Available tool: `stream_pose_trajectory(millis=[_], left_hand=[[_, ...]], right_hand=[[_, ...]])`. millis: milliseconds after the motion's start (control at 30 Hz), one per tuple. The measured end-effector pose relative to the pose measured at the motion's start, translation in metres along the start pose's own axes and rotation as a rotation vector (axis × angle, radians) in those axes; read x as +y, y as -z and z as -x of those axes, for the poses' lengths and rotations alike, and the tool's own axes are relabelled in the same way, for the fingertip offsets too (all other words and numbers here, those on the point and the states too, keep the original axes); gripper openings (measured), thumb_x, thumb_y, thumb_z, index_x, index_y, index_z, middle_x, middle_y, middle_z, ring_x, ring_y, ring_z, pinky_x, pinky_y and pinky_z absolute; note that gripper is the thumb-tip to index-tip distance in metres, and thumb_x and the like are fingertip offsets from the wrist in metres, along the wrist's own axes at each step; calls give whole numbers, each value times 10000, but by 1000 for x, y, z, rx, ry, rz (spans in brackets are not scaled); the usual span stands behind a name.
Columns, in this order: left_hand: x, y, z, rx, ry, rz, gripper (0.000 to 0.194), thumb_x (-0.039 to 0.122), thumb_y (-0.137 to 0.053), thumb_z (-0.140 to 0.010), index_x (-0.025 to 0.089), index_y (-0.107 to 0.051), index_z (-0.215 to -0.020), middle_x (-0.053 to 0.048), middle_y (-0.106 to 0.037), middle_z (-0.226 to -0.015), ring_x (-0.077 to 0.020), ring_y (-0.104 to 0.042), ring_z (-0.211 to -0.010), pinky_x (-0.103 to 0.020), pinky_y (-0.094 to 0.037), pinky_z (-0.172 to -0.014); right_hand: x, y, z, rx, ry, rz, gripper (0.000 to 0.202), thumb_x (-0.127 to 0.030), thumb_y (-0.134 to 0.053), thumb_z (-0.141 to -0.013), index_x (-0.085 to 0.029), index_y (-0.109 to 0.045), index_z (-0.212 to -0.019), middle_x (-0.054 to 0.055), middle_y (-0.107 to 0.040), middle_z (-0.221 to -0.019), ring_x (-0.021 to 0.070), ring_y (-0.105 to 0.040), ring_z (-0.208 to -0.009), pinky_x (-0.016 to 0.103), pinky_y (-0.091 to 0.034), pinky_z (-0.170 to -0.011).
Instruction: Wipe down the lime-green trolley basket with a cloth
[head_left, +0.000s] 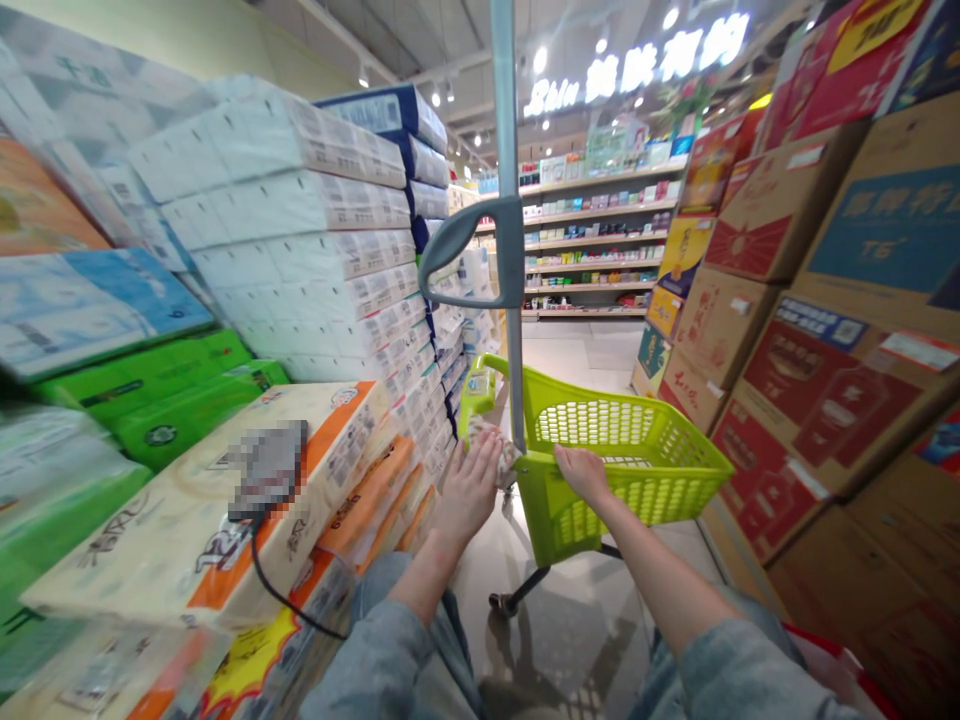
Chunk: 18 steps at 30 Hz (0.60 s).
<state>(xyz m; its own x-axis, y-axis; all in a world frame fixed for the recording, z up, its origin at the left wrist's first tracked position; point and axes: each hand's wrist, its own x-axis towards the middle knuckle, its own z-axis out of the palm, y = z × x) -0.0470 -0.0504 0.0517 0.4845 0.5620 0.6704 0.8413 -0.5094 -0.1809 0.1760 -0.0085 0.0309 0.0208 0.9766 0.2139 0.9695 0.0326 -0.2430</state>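
Note:
A lime-green shopping cart (637,465) stands before me with its perforated basket pointing right. My left hand (474,482) presses a crumpled, light patterned cloth (507,458) against the cart's green frame, beside the foot of the grey pole (516,380). Its fingers lie over the cloth, and their undersides are hidden. My right hand (583,474) is closed over the near upper rim of the basket. Above both hands, a grey loop handle (472,258) is fixed to the upright pole. No goods show inside the basket.
Stacks of tissue packs (360,240) rise on the left. A dark device (268,468) with a black cable lies on a cream pack (180,490). Cardboard cartons (795,400) are piled along the right. Stocked shelves (592,235) stand at the aisle's far end.

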Motion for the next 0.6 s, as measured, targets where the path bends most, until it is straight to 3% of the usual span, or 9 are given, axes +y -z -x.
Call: stream_pose_trajectory(millis=[133,300,467,600], left_hand=[[-22,0,-24,15,176,227,381,201,-377,-868,134,-488,-1227,-136,-513,-1283,-218,-370,-1286,-425,-319,-1065],[-29,-13,-32,139,597,521,328,280,-341,-897,165,-502,-1158,-125,-582,-1170,-223,-477,-1192,-403,-393,-990],[-1,-26,-18,279,858,663,301,345,-342,-897,162,-513,-1063,-138,-610,-1070,-237,-516,-1133,-381,-413,-944],[34,-33,-6,212,1000,776,321,351,-299,-914,150,-496,-1066,-149,-601,-1096,-233,-500,-1151,-395,-404,-959]], right_hand=[[-2,-4,-2,16,28,4,574,-352,-181,-944,-187,-678,-708,70,-696,-779,166,-617,-718,247,-335,-602],[-5,-7,-6,20,19,18,582,-349,-170,-944,-192,-682,-716,74,-696,-780,173,-618,-720,251,-343,-606],[-7,-5,-6,22,-13,26,592,-346,-167,-940,-183,-692,-719,86,-696,-777,183,-623,-725,258,-358,-614],[-7,-4,-5,22,-40,29,591,-352,-171,-937,-174,-698,-739,97,-697,-791,185,-625,-741,258,-368,-625]])
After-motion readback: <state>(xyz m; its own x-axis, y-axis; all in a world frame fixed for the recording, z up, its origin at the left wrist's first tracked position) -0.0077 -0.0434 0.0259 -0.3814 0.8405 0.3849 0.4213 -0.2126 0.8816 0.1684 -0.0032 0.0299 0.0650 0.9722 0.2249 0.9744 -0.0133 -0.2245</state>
